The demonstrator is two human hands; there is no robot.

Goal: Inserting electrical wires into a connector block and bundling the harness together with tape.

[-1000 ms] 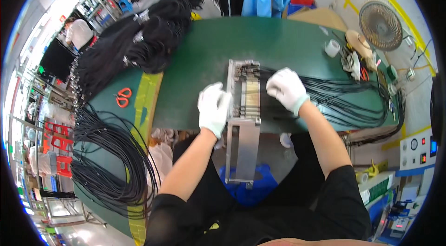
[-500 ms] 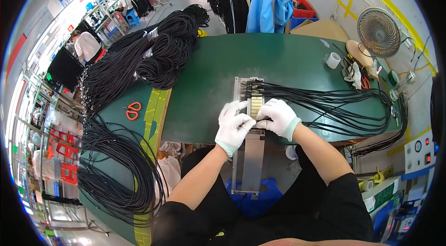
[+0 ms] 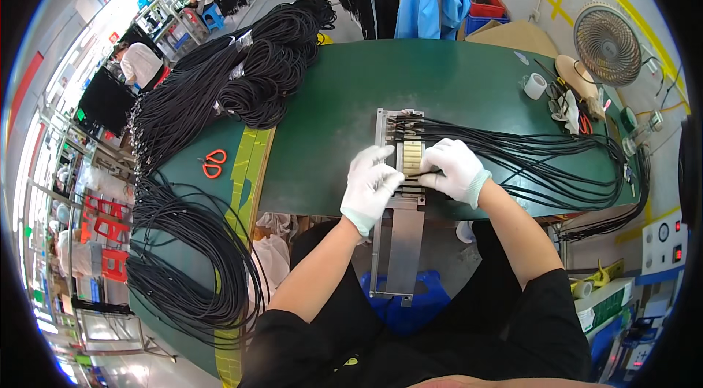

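Note:
My left hand point(image 3: 371, 186) and my right hand point(image 3: 455, 170), both in white gloves, face each other over a metal fixture point(image 3: 399, 241) that juts past the table's near edge. Each one's thumb and fingers are closed in a pinch. A short dark stretch of black cable point(image 3: 414, 175) shows between the fingertips; its ends are hidden by the gloves. Just beyond it, a cream slotted block point(image 3: 412, 153) sits on the fixture. Several black cables point(image 3: 498, 145) lie with their ends at the fixture's far part and run off to the right in a loop.
Thick bundles of black cable point(image 3: 271, 69) cover the left table, with more coils point(image 3: 183, 263) nearer me. Orange-handled scissors point(image 3: 214, 164) lie between them. A tape roll point(image 3: 534, 86), tools and a fan point(image 3: 606, 43) stand at the right. A blue stool point(image 3: 410, 304) is below the fixture.
The whole view has shifted slightly. My fingertips have drawn a little apart, baring the dark cable between them, and my right hand sits slightly farther right of the fixture.

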